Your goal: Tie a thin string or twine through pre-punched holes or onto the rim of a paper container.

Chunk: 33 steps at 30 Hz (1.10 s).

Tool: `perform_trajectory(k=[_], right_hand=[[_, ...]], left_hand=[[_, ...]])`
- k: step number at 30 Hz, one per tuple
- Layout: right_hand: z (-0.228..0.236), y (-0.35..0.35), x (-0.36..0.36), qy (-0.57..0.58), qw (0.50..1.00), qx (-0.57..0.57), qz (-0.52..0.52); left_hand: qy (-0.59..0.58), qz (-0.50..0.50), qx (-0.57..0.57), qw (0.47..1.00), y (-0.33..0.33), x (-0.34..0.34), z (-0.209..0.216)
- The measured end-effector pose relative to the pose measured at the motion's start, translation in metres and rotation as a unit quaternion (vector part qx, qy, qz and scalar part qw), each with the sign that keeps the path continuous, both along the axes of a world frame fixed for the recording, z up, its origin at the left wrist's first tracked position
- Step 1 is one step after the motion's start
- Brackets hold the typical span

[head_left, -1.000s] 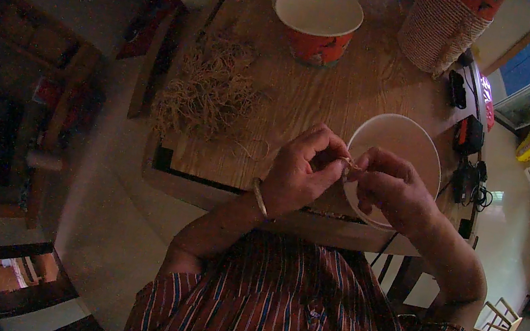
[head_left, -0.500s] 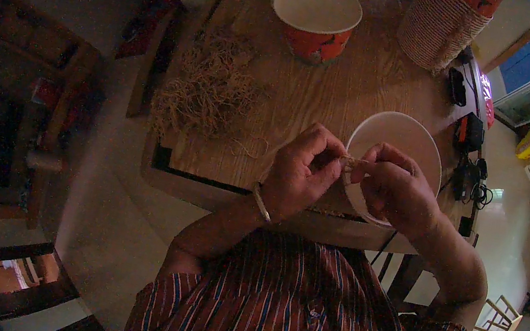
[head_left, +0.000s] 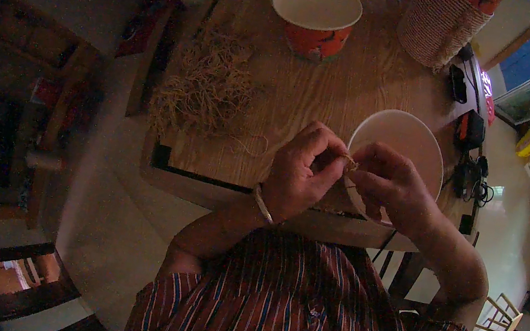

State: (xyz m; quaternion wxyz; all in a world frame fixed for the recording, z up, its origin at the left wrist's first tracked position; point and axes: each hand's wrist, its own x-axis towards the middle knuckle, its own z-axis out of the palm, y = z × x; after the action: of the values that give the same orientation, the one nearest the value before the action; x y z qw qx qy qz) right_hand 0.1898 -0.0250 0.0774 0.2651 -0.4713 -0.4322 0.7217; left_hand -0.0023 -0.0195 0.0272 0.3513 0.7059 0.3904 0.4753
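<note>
Over the near-left rim of a white tub (head_left: pixel 420 143), my two hands meet at the fingertips. Thumb and forefinger of my left hand (head_left: pixel 305 168) pinch a small tan stringy strand (head_left: pixel 349 162). The same strand is pinched from the other side by my right hand (head_left: pixel 401 188), whose wrist hangs over the tub's near edge. Its exact kind is too small and dim to tell. A loose heap of thin, tangled tan strands (head_left: pixel 208 86) lies on the wooden table to the left, one strand straying toward my left hand. My right hand hides part of the tub's inside.
An orange paper tub with a white inside (head_left: pixel 316 20) stands farther back on the table (head_left: pixel 329 93). Stacks of such tubs (head_left: pixel 437 27) rise behind it. Along the right edge lie a black-and-orange device (head_left: pixel 470 130) and coiled black cables (head_left: pixel 476 178).
My right fingertips have shifted and closed in against my left ones, with the strand bunched between them. My left hand stays nearly in place.
</note>
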Motion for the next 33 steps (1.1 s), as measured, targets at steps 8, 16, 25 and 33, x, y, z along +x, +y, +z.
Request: perform_trajectory(k=[8, 16, 25, 33], right_hand=[[-0.001, 0.002, -0.002, -0.060, 0.998, 0.011, 0.005], [-0.008, 0.004, 0.002, 0.022, 0.998, -0.048, -0.014], [-0.015, 0.006, 0.010, 0.052, 0.997, -0.055, 0.009], [-0.007, 0.002, 0.004, 0.033, 0.998, -0.059, -0.007]], left_hand=[[0.034, -0.003, 0.047, 0.998, 0.003, 0.002, 0.007], [0.122, 0.077, 0.163, 0.976, 0.017, 0.000, -0.003], [0.072, 0.010, 0.086, 0.994, -0.004, -0.012, 0.004], [0.094, -0.003, 0.068, 0.993, -0.006, -0.004, 0.007]])
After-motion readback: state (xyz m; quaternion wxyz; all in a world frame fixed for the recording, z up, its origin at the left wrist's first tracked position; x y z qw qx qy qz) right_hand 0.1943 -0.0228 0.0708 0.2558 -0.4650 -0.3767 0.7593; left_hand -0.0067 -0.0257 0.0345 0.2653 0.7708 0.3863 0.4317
